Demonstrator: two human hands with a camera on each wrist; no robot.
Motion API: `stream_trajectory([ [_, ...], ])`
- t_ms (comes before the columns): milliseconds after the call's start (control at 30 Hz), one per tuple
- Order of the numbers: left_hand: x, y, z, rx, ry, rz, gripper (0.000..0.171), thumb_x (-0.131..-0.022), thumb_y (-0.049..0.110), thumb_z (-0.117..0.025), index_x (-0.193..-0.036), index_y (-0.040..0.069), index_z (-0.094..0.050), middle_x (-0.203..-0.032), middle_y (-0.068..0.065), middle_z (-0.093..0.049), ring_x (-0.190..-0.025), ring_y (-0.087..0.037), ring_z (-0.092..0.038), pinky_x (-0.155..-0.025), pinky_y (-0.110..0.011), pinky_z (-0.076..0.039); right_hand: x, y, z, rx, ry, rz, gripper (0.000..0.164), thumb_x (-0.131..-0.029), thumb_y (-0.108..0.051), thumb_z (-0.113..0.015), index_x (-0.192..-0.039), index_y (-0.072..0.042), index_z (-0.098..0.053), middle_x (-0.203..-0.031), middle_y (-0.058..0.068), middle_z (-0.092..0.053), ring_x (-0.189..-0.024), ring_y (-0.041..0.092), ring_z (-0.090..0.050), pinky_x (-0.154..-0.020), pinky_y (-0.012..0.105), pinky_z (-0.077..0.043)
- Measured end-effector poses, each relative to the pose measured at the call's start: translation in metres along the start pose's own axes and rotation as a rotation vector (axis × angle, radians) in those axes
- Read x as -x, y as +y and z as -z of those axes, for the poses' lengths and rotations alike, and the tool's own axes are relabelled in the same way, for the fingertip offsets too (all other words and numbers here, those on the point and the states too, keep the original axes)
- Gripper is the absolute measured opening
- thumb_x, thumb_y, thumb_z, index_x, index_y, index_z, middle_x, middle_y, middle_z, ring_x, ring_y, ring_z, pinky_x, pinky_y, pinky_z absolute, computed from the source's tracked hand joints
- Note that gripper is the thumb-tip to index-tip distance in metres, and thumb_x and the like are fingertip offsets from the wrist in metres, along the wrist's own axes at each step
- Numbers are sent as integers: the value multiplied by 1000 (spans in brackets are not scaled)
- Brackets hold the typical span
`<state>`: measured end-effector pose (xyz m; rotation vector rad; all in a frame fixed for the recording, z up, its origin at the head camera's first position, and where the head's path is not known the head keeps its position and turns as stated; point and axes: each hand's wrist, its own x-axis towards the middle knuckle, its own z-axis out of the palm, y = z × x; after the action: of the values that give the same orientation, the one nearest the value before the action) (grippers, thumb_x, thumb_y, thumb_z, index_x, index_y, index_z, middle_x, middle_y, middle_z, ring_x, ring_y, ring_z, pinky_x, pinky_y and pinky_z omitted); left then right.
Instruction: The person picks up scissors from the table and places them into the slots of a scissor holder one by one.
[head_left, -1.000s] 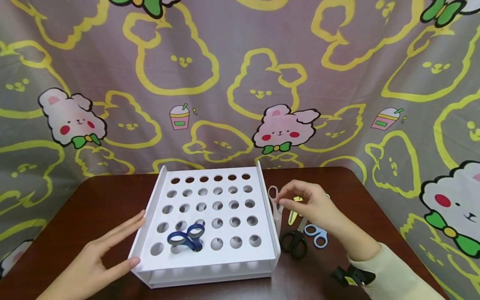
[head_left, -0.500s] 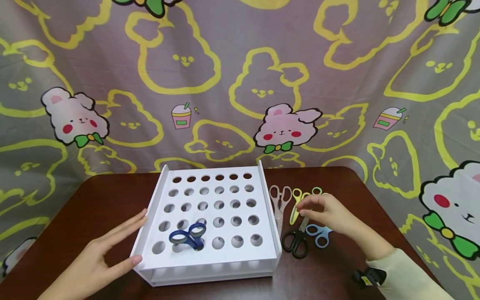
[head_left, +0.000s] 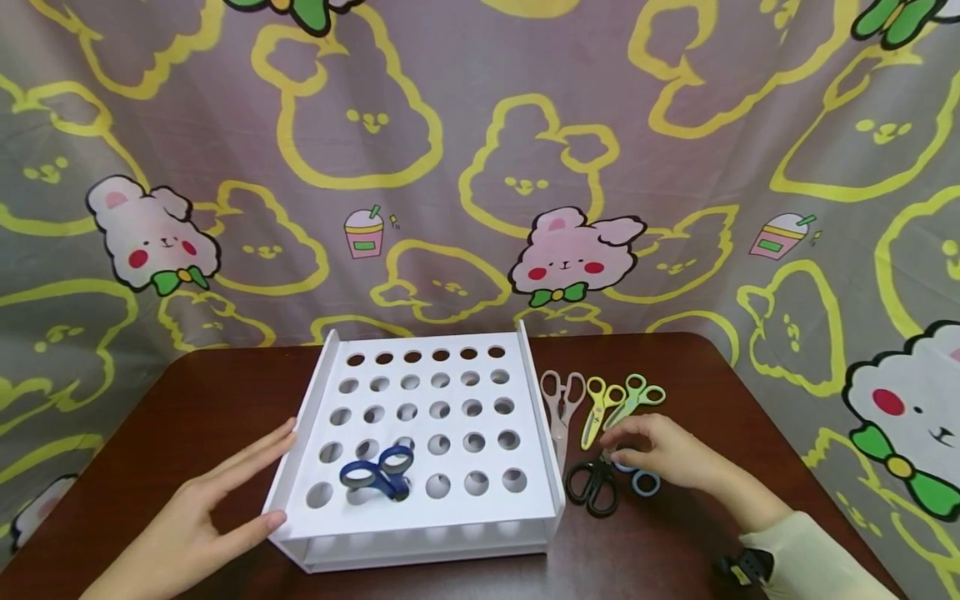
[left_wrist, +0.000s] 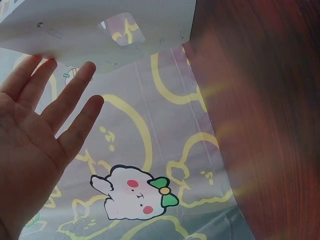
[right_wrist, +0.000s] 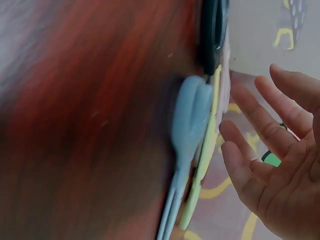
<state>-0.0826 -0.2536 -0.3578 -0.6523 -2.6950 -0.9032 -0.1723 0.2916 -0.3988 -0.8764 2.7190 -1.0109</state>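
My left hand (head_left: 198,508), fingers straight, touches the left side wall of a white rack (head_left: 480,506) with rows of round holes. In the left wrist view, the left hand (left_wrist: 50,125) lies spread beside the rack's side panel (left_wrist: 85,30). Navy scissors (head_left: 387,483) stand tilted in a front-row hole, handles up. My right hand (head_left: 663,450) hovers over light blue scissors (head_left: 657,485) and the blade end of black scissors (head_left: 595,477), partly hiding both. Its fingers are loosely bent in the right wrist view, apart from the blue scissors (right_wrist: 190,115) and holding nothing.
Beige scissors (head_left: 562,410) lie along the rack's right side. Yellow scissors (head_left: 597,408) and green scissors (head_left: 633,397) lie behind the right hand. A patterned curtain (head_left: 442,275) hangs behind the dark wooden table (head_left: 217,400).
My right hand has moved right and toward me, from over the beige scissors to over the light blue ones, uncovering the yellow and green pairs. The left hand stays against the rack.
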Motion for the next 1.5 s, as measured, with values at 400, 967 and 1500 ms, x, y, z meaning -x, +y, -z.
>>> stream_trajectory([
  [400,-1,-1,2,3,8,-68,81,-76,11,-84,-149,18,-48,-157,2,-43,-140,15,-31,-101,3,-23,13,15,-2,64,40,75,15,-89,-14,-73,-104,-12,-73,-101,-1,-73,-97,3,-62,-76,28,-54],
  [967,-4,-4,-1,16,29,-108,81,-75,10,-85,-147,16,-49,-156,2,-44,-140,13,-32,-101,3,-23,16,29,7,131,-59,184,31,-83,-10,-77,-114,-11,-70,-107,0,-69,-99,8,-59,-79,28,-49],
  [1500,0,-3,-2,32,22,-51,80,-76,12,-84,-148,21,-49,-157,5,-43,-141,14,-30,-101,3,-22,17,24,5,261,-113,-43,43,-73,-15,-83,-112,-25,-69,-113,-3,-55,-102,22,-42,-75,36,-39],
])
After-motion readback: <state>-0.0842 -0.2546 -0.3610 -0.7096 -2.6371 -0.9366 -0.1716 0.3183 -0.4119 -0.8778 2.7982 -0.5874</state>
